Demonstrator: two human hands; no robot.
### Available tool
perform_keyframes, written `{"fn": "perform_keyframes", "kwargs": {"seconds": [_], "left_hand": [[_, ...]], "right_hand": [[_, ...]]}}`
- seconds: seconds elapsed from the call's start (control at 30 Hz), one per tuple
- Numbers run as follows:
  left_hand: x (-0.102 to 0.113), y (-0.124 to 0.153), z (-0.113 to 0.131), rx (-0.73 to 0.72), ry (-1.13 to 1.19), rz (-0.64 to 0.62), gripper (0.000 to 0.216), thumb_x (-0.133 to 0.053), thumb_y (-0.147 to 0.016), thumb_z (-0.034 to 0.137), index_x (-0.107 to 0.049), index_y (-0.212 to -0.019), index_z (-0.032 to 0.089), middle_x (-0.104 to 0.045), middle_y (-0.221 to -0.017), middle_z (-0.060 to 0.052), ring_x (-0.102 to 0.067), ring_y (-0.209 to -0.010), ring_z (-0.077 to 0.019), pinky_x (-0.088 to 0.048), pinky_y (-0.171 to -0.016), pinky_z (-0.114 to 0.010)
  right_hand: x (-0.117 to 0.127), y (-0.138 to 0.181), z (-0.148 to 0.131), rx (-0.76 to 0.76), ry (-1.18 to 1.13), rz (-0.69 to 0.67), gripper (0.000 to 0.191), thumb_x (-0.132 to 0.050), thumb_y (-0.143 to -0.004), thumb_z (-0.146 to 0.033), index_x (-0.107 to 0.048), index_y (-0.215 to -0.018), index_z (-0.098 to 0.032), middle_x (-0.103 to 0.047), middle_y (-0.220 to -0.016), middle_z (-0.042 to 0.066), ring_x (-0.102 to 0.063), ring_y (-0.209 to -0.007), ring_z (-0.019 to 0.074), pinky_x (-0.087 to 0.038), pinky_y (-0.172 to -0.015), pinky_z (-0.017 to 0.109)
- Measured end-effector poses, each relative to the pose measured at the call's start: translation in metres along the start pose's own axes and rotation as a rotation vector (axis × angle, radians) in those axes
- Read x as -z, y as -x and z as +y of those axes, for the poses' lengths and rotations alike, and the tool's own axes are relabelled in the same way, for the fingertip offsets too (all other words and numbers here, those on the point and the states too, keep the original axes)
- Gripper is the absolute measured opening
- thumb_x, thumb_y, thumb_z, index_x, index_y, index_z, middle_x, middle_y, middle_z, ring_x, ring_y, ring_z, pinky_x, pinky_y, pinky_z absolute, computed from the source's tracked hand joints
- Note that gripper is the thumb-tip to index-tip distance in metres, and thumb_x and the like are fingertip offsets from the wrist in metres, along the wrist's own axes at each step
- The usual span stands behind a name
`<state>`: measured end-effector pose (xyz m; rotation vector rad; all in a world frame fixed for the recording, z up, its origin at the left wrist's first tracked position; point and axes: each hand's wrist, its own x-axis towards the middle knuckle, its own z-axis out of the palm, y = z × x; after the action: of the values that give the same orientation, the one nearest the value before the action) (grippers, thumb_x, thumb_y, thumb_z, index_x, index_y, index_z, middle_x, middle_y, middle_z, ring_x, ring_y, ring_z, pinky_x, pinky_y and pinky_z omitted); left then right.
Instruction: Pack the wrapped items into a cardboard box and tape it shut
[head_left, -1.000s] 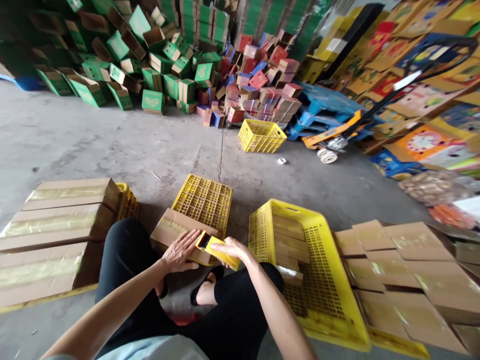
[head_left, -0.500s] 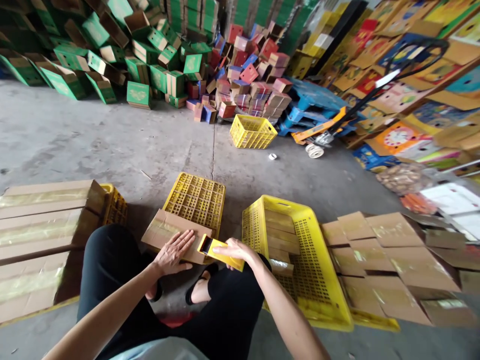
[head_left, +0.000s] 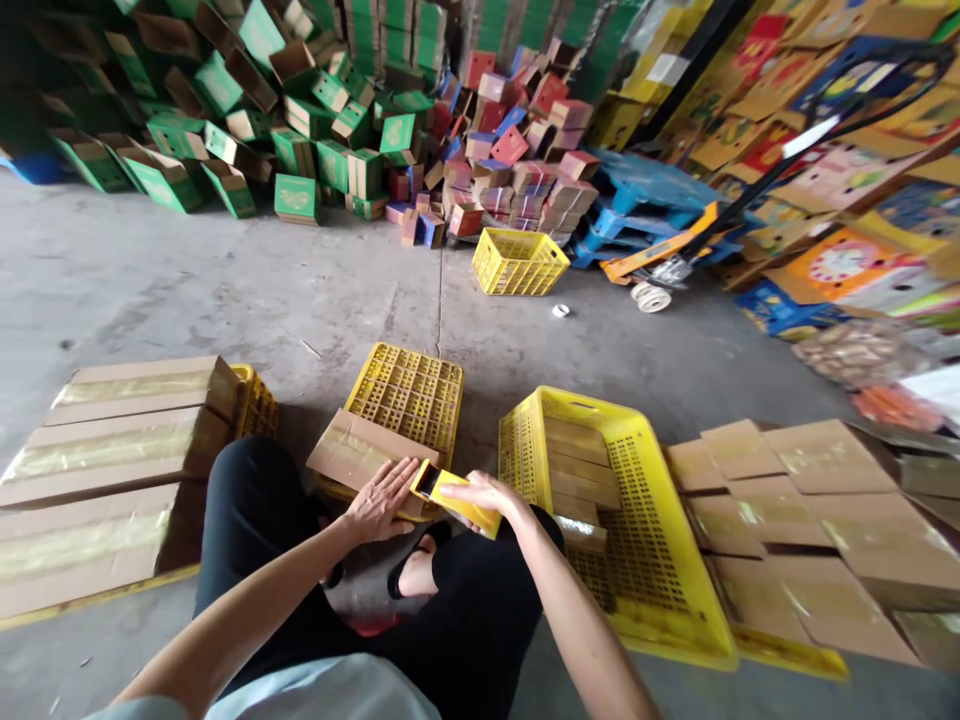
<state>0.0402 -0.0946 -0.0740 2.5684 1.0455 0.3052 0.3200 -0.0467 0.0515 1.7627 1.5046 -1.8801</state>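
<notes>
A brown cardboard carton (head_left: 352, 445) lies across a yellow slatted crate (head_left: 412, 390) in front of my knees. My left hand (head_left: 381, 502) rests on the carton's right part, fingers stretched out flat. In my right hand (head_left: 484, 496) is a yellow box-shaped tool with a dark opening, which looks like a tape dispenser (head_left: 457, 497). Its dark end is at the carton's right end, close to my left fingertips. The fingers under the tool are partly hidden. Whether tape runs from it to the carton, I cannot tell.
On the left, taped cartons (head_left: 112, 465) lie in a row. To the right, a large yellow crate (head_left: 660, 560) holds narrow cardboard pieces; more flattened cartons (head_left: 795, 510) lie beyond. Farther off are a yellow crate (head_left: 517, 262), a pallet jack (head_left: 675, 250) and piled green boxes (head_left: 296, 198).
The view has turned slightly left, so everything appears farther right. My left fingertips are a little closer to the tape dispenser. My right hand keeps its hold.
</notes>
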Motion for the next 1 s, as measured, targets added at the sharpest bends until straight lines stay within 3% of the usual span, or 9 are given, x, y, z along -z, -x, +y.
{"fn": "perform_keyframes", "kwargs": {"seconds": [0.17,0.27,0.57,0.77,1.0], "left_hand": [[0.019,0.004,-0.023,-0.133,0.059,-0.17,0.11,-0.053,-0.098,0.073,0.007,-0.174,0.02,-0.01,-0.18,-0.015,-0.017,-0.166,-0.036,-0.01,-0.134,-0.052],[0.026,0.009,-0.033,-0.207,0.089,-0.201,0.108,-0.052,-0.098,0.072,0.005,-0.174,0.019,-0.012,-0.18,-0.015,-0.017,-0.165,-0.0367,-0.012,-0.134,-0.053],[0.007,0.011,-0.007,-0.119,0.009,-0.047,0.119,-0.049,-0.094,0.084,0.006,-0.173,0.014,-0.014,-0.179,-0.018,-0.019,-0.165,-0.0384,-0.013,-0.134,-0.054],[0.004,0.016,-0.012,-0.138,-0.012,-0.007,0.113,-0.046,-0.098,0.081,0.008,-0.173,0.016,-0.016,-0.179,-0.016,-0.02,-0.165,-0.0353,-0.014,-0.134,-0.052],[0.004,0.015,-0.014,-0.156,-0.014,0.002,0.11,-0.047,-0.099,0.079,0.003,-0.174,0.015,-0.02,-0.178,-0.017,-0.021,-0.165,-0.0352,-0.017,-0.134,-0.052]], "right_hand": [[-0.019,0.005,0.007,-0.004,-0.052,0.048,0.052,-0.063,-0.098,-0.064,-0.067,-0.079,-0.015,-0.07,-0.059,0.013,-0.068,-0.048,0.0216,-0.06,-0.047,0.03],[-0.034,0.009,0.011,-0.021,-0.098,0.068,0.05,-0.062,-0.099,-0.062,-0.068,-0.083,-0.015,-0.072,-0.063,0.014,-0.07,-0.051,0.0226,-0.061,-0.048,0.031],[-0.038,0.009,0.017,0.009,-0.106,0.034,0.048,-0.063,-0.099,-0.06,-0.068,-0.086,-0.014,-0.072,-0.067,0.015,-0.071,-0.053,0.023,-0.058,-0.047,0.029],[-0.046,0.015,0.013,0.021,-0.083,0.043,0.046,-0.062,-0.1,-0.058,-0.07,-0.092,-0.014,-0.073,-0.068,0.015,-0.072,-0.056,0.0242,-0.059,-0.05,0.03],[-0.039,0.027,0.016,0.004,-0.061,0.041,0.046,-0.064,-0.099,-0.06,-0.068,-0.086,-0.016,-0.072,-0.066,0.014,-0.07,-0.053,0.0218,-0.057,-0.048,0.028]]}}
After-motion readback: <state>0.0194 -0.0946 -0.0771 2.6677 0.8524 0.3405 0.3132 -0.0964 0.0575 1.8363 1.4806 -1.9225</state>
